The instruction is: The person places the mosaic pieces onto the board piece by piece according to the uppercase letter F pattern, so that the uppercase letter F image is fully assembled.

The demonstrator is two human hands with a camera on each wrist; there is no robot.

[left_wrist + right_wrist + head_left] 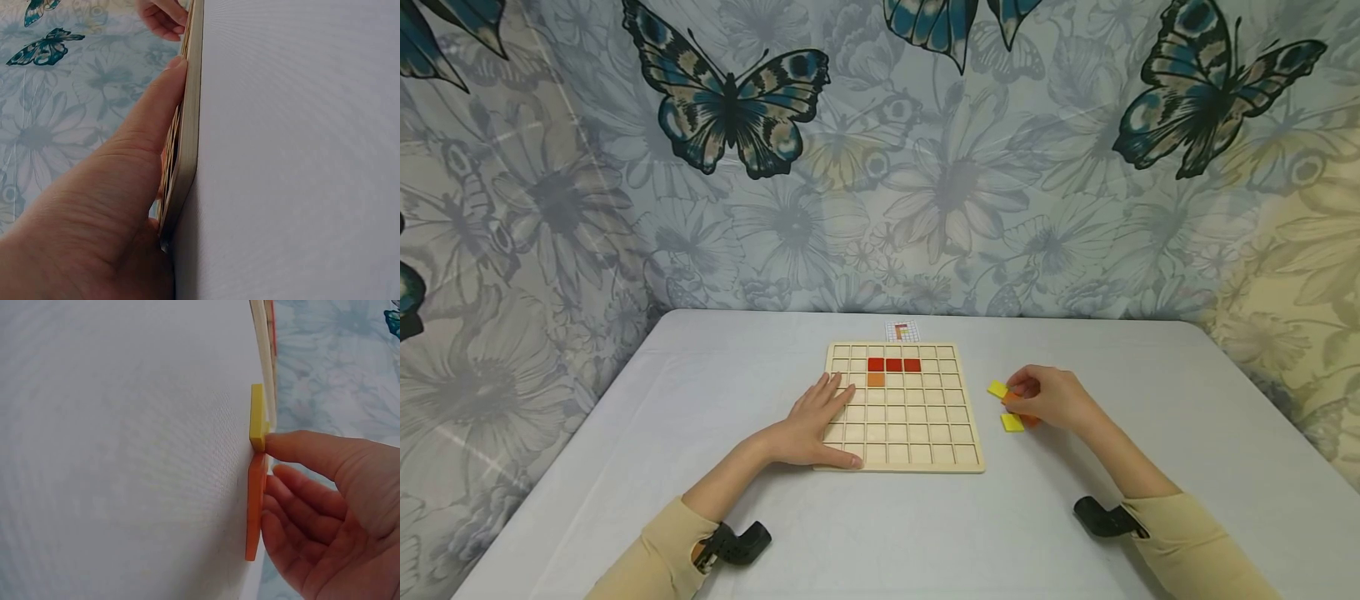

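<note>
Nearest, black cameras (745, 546) jut by the sleeves (658, 550). The left hand (805, 425) lies spread over the gridded board (917, 433), hiding squares; the right hand (1048, 396), fingers bent, partly hides orange tiles (253, 512) and yellow tiles (1012, 423) right of it, whether pinching any I cannot tell. Farther: three red tiles (893, 365), then a patterned card (902, 332).

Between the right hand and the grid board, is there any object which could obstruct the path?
Nothing tall is visible there. Only the farther yellow tile lies low between the right hand and the grid board. The left hand rests on the board's left side, off this path.
</note>
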